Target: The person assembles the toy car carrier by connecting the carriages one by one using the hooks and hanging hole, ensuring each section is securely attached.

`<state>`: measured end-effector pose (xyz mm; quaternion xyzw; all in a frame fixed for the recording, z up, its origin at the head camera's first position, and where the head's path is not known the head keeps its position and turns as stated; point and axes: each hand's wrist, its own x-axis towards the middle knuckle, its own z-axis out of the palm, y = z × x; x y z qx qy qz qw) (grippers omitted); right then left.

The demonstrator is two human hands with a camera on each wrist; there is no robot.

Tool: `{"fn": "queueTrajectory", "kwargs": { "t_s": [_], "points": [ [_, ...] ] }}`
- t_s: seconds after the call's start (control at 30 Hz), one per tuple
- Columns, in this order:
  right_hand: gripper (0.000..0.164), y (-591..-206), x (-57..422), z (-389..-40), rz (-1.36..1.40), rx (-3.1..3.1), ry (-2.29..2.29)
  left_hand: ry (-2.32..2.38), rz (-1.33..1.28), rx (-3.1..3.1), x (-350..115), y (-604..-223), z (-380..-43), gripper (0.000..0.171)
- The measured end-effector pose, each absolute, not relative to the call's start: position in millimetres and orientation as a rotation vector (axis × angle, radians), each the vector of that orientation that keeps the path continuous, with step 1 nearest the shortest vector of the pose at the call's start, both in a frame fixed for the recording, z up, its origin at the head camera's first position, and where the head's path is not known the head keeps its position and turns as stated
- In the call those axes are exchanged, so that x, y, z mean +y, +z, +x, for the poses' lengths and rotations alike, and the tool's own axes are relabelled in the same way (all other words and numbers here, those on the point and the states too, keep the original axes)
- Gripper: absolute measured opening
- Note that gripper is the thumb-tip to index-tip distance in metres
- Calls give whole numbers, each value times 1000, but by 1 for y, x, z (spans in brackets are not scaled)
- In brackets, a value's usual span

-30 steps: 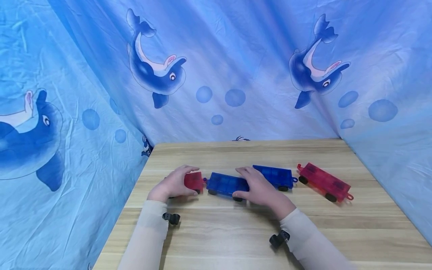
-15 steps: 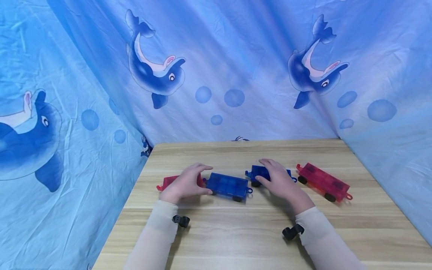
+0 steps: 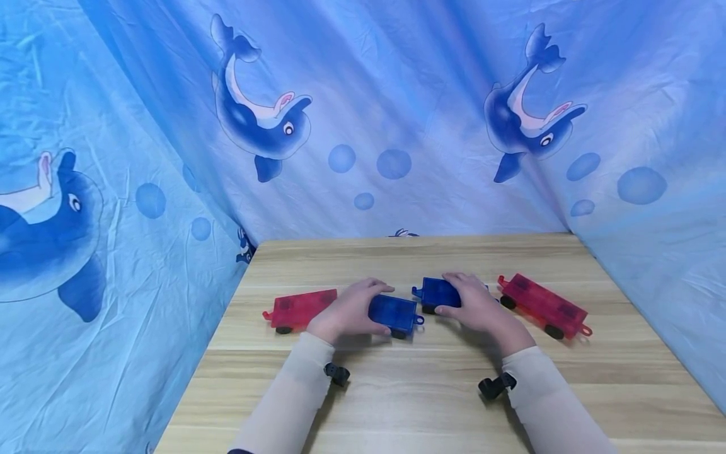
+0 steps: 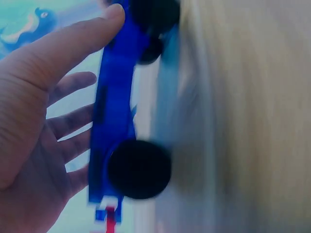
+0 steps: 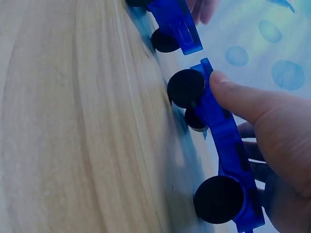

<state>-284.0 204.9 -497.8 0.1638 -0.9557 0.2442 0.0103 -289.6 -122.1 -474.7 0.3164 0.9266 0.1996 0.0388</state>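
A row of toy train cars stands on the table. My left hand [image 3: 354, 309] spans the left blue train car [image 3: 395, 313], thumb on its near side and fingers on the far side. My right hand [image 3: 479, 306] holds the right blue train car [image 3: 438, 294] in the same way; its thumb [image 5: 233, 94] lies against the edge. A small gap separates the facing ends of the blue cars, a hook on the right one and a ring on the left. Behind my left hand is a red train car [image 3: 300, 308], its end meeting the left blue car's coupling.
Another red train car [image 3: 544, 306] stands slantwise at the right, its hook close to the right blue car's hidden rear end. The wooden table [image 3: 420, 403] ends at a blue dolphin-print curtain [image 3: 431, 189] at the back and sides.
My left hand has moved right from the red car onto the left blue car. My right hand has left that car and moved right to hold the other blue one.
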Motion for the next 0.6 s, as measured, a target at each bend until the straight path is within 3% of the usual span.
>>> {"fn": "queueTrajectory", "kwargs": {
  "t_s": [0.6],
  "points": [
    [86, -496, 216, -283, 461, -3026, 747, 531, 931, 2843, -102, -486, -290, 85]
  ]
}}
